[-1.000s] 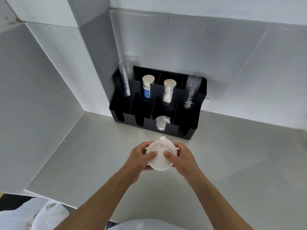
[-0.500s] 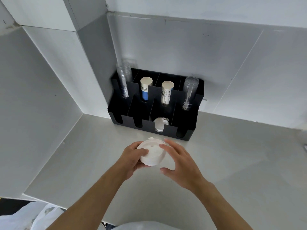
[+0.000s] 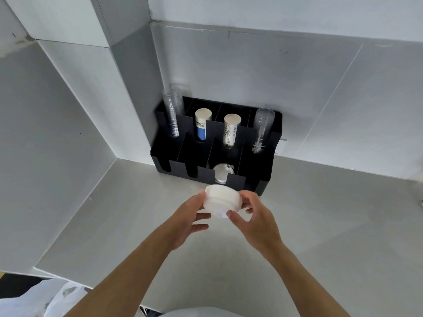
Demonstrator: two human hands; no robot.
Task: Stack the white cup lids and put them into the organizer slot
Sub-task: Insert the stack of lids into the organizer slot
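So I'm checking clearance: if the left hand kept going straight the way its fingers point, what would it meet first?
Probably the black organizer's front wall, near the slot holding a lid; depth is unclear. The left hand holds the lid stack.

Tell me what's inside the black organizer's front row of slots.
In the black organizer, one front slot holds white lids, seen through its cutout. The other front slots look dark; their bottoms are hidden by the front wall.
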